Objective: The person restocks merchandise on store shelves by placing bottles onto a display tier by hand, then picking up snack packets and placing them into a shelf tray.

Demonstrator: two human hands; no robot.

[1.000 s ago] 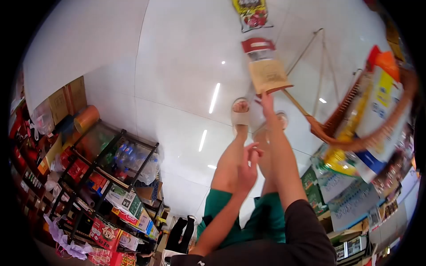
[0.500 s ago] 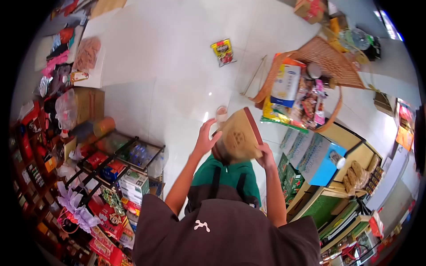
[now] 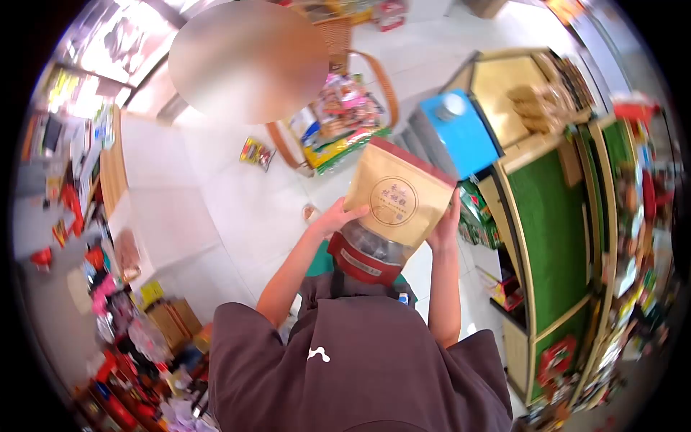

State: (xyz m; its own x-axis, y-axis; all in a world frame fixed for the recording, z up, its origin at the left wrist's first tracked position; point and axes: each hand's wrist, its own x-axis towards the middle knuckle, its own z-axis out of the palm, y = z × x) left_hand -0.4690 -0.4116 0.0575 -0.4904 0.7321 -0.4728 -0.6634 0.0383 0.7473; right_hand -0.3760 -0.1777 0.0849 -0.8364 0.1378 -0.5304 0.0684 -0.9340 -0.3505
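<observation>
A brown paper pouch [image 3: 400, 189] with red ends, a round printed emblem and a clear window is held up in front of my body. My left hand [image 3: 338, 218] grips its left edge, thumb on the front. At its right edge, my right hand [image 3: 445, 222] holds on, with its fingers partly behind the pouch. Beyond the pouch stands a wicker basket [image 3: 386, 88] filled with colourful packets. A small yellow and dark snack packet [image 3: 256, 154] lies on the floor left of the basket.
Shelving with green panels [image 3: 551, 237] rises on the right, beside a blue-topped box [image 3: 461, 137]. A cardboard box [image 3: 173, 321] and heaped goods are at the lower left. A blurred oval covers part of the upper left.
The pouch has come up from the floor into both hands and has turned to show its emblem and window. The view has swung, and the basket now appears farther up and left.
</observation>
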